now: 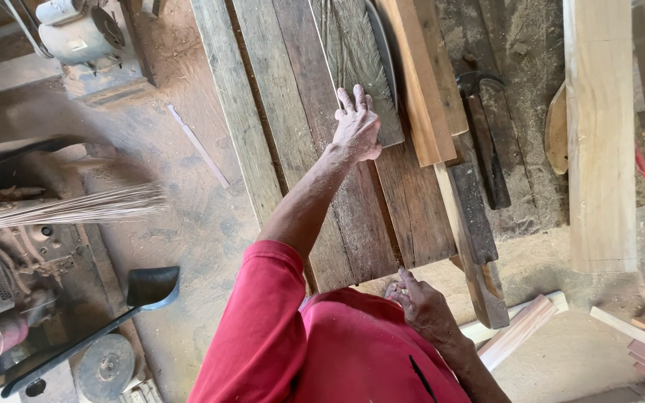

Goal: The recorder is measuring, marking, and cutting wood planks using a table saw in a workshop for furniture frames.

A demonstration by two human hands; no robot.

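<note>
Looking straight down here at a person in a red shirt (315, 351) standing at a counter (382, 224) made of rough dark planks. The left hand (357, 127) is stretched out flat with fingers spread, palm pressed down on a grey weathered board (352, 52) that lies on top of the planks. It's not gripping anything, just resting open on the near end of that board. There's a thin pale line running along the board just left of the fingertips, can't tell if it's string or a scribed mark.

The right hand (423, 306) is back near the body, at the near edge of the counter, well apart from the grey board. Fingers are loosely curled, and I can't tell whether there's anything small pinched in them.

Just right of the grey board there's a lighter reddish plank (423, 89) lying alongside it, and further right of that a hammer (483, 127) with a dark handle sitting in the sawdust. Far right of the board is a big pale timber beam (599, 134).

Off to the left of the board, on the sawdusty floor (188, 224), there's a twig broom (76, 209), a black dustpan (151, 287) and a grey motor (83, 33) up in the corner.
</note>
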